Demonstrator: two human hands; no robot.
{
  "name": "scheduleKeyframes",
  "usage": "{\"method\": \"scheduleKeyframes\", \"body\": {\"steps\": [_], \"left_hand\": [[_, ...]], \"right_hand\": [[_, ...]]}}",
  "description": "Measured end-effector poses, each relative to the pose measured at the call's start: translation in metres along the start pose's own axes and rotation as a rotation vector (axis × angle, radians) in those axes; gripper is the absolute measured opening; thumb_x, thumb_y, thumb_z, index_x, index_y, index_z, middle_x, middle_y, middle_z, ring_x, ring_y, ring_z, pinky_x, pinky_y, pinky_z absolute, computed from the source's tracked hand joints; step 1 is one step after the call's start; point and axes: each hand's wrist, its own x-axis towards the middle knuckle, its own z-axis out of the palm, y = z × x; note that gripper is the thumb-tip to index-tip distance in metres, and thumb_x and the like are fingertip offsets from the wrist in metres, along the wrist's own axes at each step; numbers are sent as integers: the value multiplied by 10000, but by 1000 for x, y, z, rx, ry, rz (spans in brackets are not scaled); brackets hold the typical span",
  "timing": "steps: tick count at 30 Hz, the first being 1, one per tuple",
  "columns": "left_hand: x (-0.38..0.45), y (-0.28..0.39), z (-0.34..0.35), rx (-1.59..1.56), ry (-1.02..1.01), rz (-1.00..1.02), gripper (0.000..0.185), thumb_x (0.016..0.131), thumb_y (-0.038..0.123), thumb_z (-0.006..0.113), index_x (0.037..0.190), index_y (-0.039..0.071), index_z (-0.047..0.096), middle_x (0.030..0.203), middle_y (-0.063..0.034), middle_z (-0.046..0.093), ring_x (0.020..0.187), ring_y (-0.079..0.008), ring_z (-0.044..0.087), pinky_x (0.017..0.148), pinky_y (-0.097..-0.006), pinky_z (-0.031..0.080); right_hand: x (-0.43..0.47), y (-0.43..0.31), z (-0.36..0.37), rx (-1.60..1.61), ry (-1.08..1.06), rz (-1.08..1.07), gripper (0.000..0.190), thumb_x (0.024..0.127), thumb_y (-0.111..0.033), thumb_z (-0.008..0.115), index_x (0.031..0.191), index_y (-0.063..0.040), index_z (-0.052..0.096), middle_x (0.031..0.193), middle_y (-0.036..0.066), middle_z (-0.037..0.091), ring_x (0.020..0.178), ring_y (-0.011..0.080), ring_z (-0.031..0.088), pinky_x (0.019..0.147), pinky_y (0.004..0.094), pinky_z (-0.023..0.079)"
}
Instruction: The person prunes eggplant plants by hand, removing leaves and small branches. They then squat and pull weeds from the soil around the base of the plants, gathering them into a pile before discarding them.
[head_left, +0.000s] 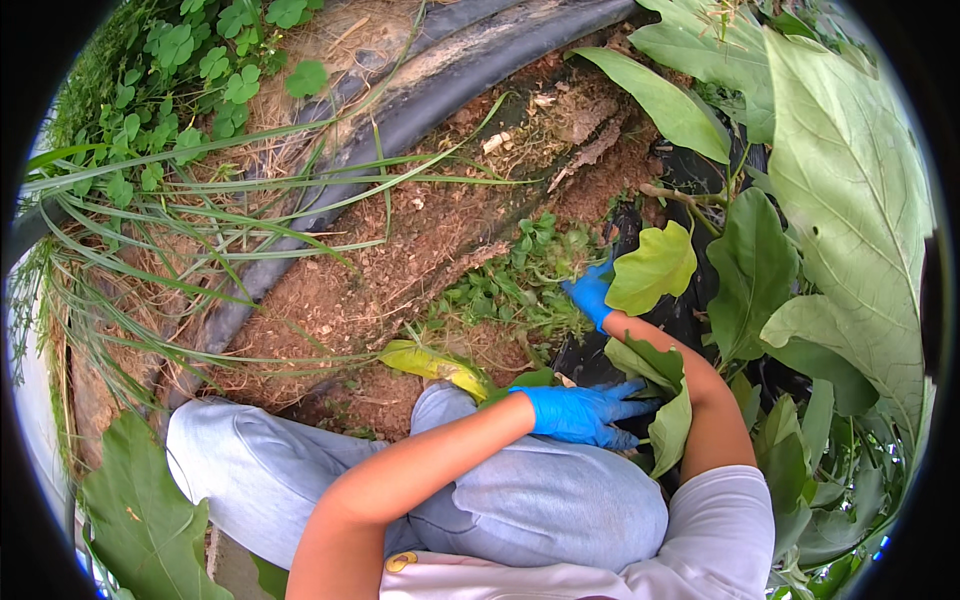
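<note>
My left hand (581, 415), in a blue glove, lies palm down over my bent knee with its fingers spread. Its fingertips reach to the edge of a curled green leaf (671, 431); whether they touch it is unclear. Farther out, my right hand (590, 295), also gloved in blue, is at the right edge of a patch of low green weeds (517, 296). A yellow-green lobed leaf (651, 268) hides part of that hand and wrist. The fingers are turned down into the weeds, so any grip is hidden.
Black plastic mulch film (585, 360) runs under large-leaved plants (847, 187) at the right. Reddish soil (352, 292) borders a black hose or pipe (405, 124). Long grass blades (187, 262) arch in from the left. A yellowed leaf (435, 367) lies by my knee (562, 495).
</note>
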Motion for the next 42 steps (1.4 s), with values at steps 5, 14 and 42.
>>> {"method": "scheduleKeyframes", "body": {"steps": [5, 14, 42], "left_hand": [[-2, 6, -2, 13, 37, -22, 747, 912, 446, 542, 1501, 166, 177, 1533, -262, 64, 1428, -383, 76, 1144, -426, 166], [-21, -30, -11, -443, 622, -306, 453, 952, 207, 543, 1384, 119, 440, 1338, -150, 502, 1231, -220, 477, 1038, -332, 379], [-46, -23, -51, -671, 1099, -217, 560, 776, 233, 778, 1237, 28, 536, 1138, -71, 610, 1042, -160, 575, 927, -325, 459]], "right_hand": [[-4, 29, -17, 128, 41, 106, 411, 788, -299, 667, 1081, -15, 614, 998, 177, 639, 893, 342, 589, 829, 462, 449], [10, 12, -10, -213, 6, -95, 111, 665, -62, 707, 776, -50, 714, 835, 184, 672, 790, 365, 667, 608, 443, 532], [-60, -14, -130, 1166, -562, -246, 405, 831, -161, 662, 1184, 24, 591, 1186, 133, 625, 1045, 191, 589, 932, 313, 442]]}}
